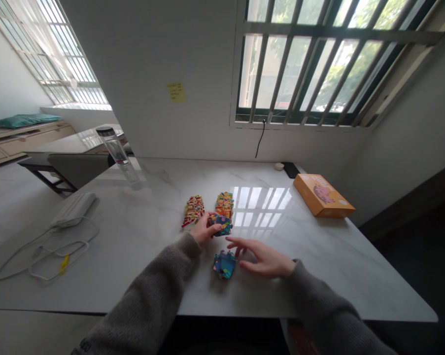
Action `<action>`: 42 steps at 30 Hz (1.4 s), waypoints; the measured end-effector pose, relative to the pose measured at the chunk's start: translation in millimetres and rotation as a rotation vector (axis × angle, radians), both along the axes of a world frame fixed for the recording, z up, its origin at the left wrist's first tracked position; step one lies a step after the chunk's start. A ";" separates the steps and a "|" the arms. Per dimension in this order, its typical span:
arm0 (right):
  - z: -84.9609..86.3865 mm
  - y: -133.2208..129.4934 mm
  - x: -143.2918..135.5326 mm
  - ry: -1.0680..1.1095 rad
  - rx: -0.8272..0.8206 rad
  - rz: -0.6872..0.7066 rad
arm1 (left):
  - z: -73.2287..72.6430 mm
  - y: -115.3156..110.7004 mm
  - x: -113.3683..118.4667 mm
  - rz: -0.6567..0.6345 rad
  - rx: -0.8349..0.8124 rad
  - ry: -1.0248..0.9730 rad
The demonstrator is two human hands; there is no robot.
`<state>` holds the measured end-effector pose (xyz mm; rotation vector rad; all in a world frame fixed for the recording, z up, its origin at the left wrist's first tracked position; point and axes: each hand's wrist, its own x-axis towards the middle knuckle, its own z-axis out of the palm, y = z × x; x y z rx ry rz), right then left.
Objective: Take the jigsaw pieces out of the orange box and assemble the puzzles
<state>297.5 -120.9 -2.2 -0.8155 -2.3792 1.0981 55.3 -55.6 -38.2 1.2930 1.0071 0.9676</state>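
Note:
My left hand (pixel 204 228) is closed around a small bunch of dark, multicoloured puzzle pieces (pixel 222 225), thumb on top. My right hand (pixel 261 257) hovers with fingers apart beside a pile of blue puzzle pieces (pixel 224 265) on the table; I see nothing in it. Beyond the left hand lie two more groups of puzzle pieces: a red and cream group (pixel 194 209) on the left and an orange and yellow group (pixel 225 203) on the right, its near end partly covered by the held pieces.
An orange box (pixel 323 196) sits at the right, near a black phone (pixel 290 170) and a small white object (pixel 279 166). On the left are a white device (pixel 73 209) with a looped cable (pixel 87 244) and a glass bottle (pixel 113 145). The white table (pixel 152 291) meets a wall behind.

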 end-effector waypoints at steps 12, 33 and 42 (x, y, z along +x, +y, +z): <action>-25.8 51.0 -33.4 0.154 0.154 -0.357 | -7.0 -0.4 9.1 0.011 0.206 0.162; -33.0 50.7 -25.5 0.269 0.169 -0.405 | -2.7 -5.1 3.3 -0.164 0.121 -0.021; -30.6 47.9 -34.3 0.364 0.150 -0.545 | -5.6 -6.6 7.3 -0.245 0.084 -0.077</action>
